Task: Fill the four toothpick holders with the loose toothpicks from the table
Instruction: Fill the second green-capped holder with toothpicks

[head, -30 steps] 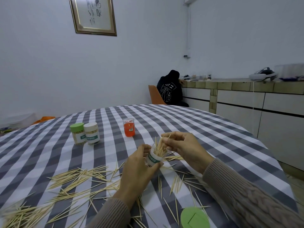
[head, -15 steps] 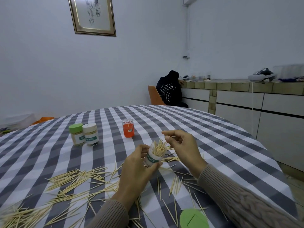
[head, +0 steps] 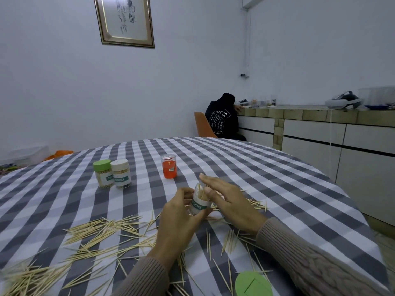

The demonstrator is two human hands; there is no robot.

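We see a round tabletop (head: 267, 167) under a grey-and-white checked cloth. Loose wooden toothpicks (head: 102, 229) lie scattered across its near side. Farther back, two lidded clear plastic jars stand touching: a green-lidded jar (head: 103, 173) and a white-lidded jar (head: 120, 173). An orange-bottomed clear plastic holder (head: 169, 166) stands apart to their right. A flat green plastic lid (head: 253, 284) lies at the near edge.

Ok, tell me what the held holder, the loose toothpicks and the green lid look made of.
Held holder: looks like clear glossy plastic, since the sticks show through its wall. Loose toothpicks: pale, matte slivers, likely wood or bamboo. Green lid: smooth, opaque, uniform colour, probably moulded plastic.
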